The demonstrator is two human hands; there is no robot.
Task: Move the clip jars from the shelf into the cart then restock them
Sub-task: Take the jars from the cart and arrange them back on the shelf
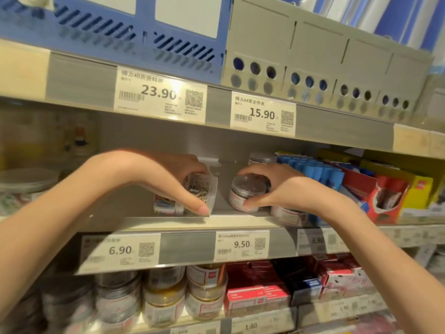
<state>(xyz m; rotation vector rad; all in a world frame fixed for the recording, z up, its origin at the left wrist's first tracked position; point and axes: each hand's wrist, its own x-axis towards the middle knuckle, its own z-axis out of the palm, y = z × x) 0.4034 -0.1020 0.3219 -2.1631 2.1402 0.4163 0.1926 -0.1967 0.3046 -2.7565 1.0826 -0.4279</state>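
Left jar (201, 189): clear plastic, silver clips inside, tipped on its side, lid end toward camera, at middle shelf (168, 221) front.
Right jar (248, 192): clear, white label, dark clips, tilted, on the same shelf.
Rear jar (261, 158): upright, behind.
Lower-shelf jars (166, 297): stacked upright.

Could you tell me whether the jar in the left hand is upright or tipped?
Tipped. The jar in the left hand lies sideways, its round end facing the camera, clips visible through it.
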